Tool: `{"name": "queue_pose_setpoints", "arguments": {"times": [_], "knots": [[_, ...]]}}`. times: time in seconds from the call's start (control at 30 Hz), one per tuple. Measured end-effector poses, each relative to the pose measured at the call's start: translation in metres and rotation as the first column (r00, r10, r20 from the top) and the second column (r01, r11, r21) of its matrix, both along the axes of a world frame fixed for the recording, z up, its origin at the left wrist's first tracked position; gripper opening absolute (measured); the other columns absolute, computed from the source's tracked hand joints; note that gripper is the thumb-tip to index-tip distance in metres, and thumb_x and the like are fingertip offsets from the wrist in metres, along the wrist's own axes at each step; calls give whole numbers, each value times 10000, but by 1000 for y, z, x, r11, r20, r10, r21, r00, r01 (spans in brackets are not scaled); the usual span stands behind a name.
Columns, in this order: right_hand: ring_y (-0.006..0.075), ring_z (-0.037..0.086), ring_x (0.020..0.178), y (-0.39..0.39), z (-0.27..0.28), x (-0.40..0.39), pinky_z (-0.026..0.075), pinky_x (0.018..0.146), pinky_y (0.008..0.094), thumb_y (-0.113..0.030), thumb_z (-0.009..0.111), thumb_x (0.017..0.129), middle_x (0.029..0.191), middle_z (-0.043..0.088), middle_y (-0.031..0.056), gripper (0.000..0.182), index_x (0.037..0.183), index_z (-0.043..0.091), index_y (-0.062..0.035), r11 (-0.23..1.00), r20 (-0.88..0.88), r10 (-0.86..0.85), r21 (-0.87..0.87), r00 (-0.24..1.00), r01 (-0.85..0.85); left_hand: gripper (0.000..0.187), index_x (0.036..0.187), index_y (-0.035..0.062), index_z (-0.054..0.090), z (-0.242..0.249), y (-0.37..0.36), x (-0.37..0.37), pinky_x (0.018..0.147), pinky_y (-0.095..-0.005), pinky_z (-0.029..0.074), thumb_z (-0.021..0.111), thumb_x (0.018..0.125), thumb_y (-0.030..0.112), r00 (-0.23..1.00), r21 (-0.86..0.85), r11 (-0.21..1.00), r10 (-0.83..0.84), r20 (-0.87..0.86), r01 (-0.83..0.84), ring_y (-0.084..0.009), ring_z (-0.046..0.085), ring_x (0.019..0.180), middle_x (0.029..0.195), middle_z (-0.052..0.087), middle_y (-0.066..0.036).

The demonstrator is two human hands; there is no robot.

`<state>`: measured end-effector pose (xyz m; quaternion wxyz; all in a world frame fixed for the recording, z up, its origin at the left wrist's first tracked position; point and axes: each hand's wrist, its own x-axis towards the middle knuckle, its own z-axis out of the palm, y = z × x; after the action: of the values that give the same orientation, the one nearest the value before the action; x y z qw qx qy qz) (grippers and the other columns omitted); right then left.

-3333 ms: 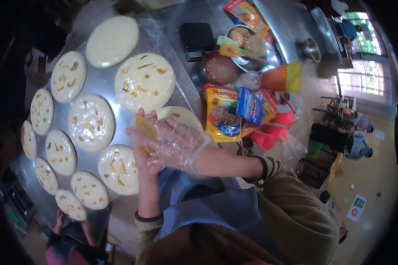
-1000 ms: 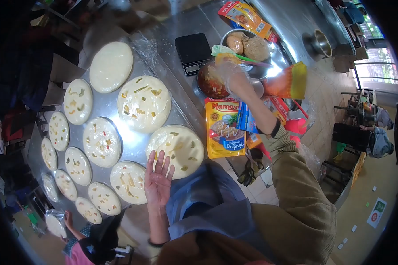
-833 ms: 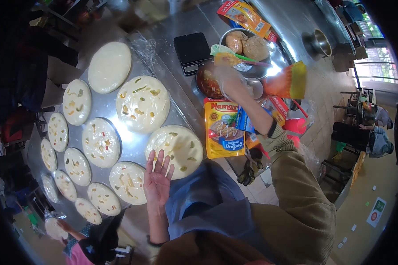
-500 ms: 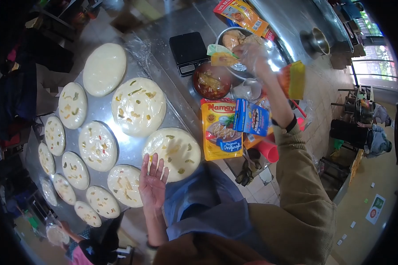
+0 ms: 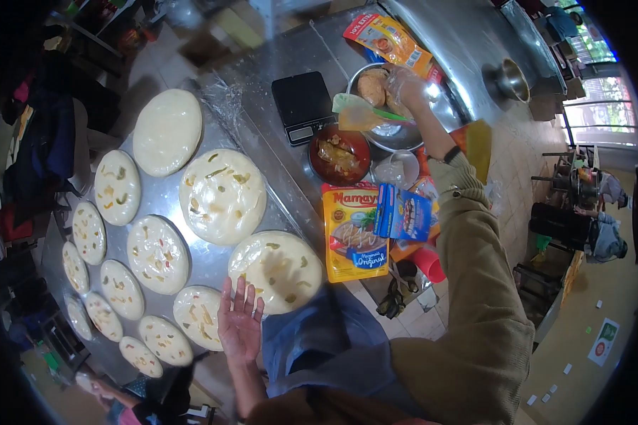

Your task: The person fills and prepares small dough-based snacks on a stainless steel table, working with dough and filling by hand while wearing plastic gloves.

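Observation:
My right hand [image 5: 408, 91], which looks wrapped in thin clear plastic, reaches into a steel bowl [image 5: 384, 142] at the upper right. In the bowl sit rounded lumps of brownish filling [image 5: 373, 86], close against my fingers, whose tips are hidden. A spatula [image 5: 361, 113] with a green handle lies across the near side of the bowl. My left hand [image 5: 240, 322] is open, palm up and fingers spread, beside the nearest dough round [image 5: 275, 272], which is dotted with green and yellow pieces. Nothing lies in that palm.
Several topped dough rounds [image 5: 158, 255] and a plain one [image 5: 167, 133] cover the metal table. A black scale [image 5: 301, 99], a red-brown bowl of chopped topping [image 5: 339, 154], a clear cup [image 5: 395, 170] and a yellow mayonnaise pouch [image 5: 354, 234] stand nearer. Another person's arm [image 5: 113, 392] shows lower left.
The view has tilted, so the table's contents sit lower in the picture. My right hand, blurred before over the bowl, is now in among the filling. My left hand stays open.

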<state>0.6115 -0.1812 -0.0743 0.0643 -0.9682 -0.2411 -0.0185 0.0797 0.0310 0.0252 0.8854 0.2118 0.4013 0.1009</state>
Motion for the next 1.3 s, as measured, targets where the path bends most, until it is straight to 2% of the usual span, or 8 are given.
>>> {"name": "queue_pose_setpoints", "arguments": {"times": [0.37,0.57,0.73,0.77,0.87,0.93,1.03,1.3], "knots": [[285,631,883,-18,-17,42,484,788,373,-257,567,792,976,657,104,212,955,682,-184,975,-246,-98,170,964,143,457,1371,174,329,-3,1,0,978,-369,385,389,945,326,1000,2,1000,-8,0,8,-180,434,1190,1347,417,-42],[284,622,908,-33,-33,33,494,768,381,-294,493,834,1022,636,115,301,1053,634,-143,949,96,312,20,945,-315,459,1387,167,298,2,-3,7,975,-361,374,359,952,302,1000,-22,1000,-8,-21,8,-186,423,1192,1368,384,-61],[293,565,991,-5,82,-102,441,866,399,-244,468,875,1064,591,154,276,1032,617,-73,991,16,105,82,994,-106,454,1394,165,281,11,-7,6,954,-358,386,346,961,287,999,-41,999,34,-37,-35,-185,438,1168,1344,409,-64],[272,550,1024,-6,95,-145,430,890,386,-230,451,893,1100,575,126,278,1063,602,-70,846,187,282,415,941,-336,455,1395,166,280,14,-6,4,951,-357,389,346,962,288,999,-41,999,22,-36,-23,-183,446,1160,1341,414,-61],[290,541,1031,2,108,-253,431,885,359,-194,458,903,1117,565,118,290,1155,545,-82,764,178,458,423,871,-488,459,1400,170,270,22,-9,1,943,-353,398,347,963,289,999,-35,999,13,-46,-15,-173,478,1127,1348,412,-51],[277,536,1043,5,127,-313,426,909,356,-225,424,913,1122,557,126,334,1208,508,-93,709,-428,560,691,710,-142,461,1402,172,266,31,-12,-4,944,-355,398,347,963,287,999,-43,999,-10,-38,9,-174,477,1130,1360,401,-51],[282,599,847,15,75,-408,488,718,394,-254,452,891,924,596,97,204,934,580,-101,721,-323,563,641,761,-262,460,1402,171,269,35,-11,-26,954,-365,389,346,963,288,999,-23,999,-43,-26,42,-181,458,1149,1378,383,-50],[301,582,873,-10,88,-478,473,744,405,-216,450,887,911,591,103,201,958,582,-83,852,-638,523,381,565,-359,460,1384,176,312,40,-31,-124,971,-349,344,356,953,330,995,35,996,-85,-47,86,-182,433,1158,1351,405,-49]]}}
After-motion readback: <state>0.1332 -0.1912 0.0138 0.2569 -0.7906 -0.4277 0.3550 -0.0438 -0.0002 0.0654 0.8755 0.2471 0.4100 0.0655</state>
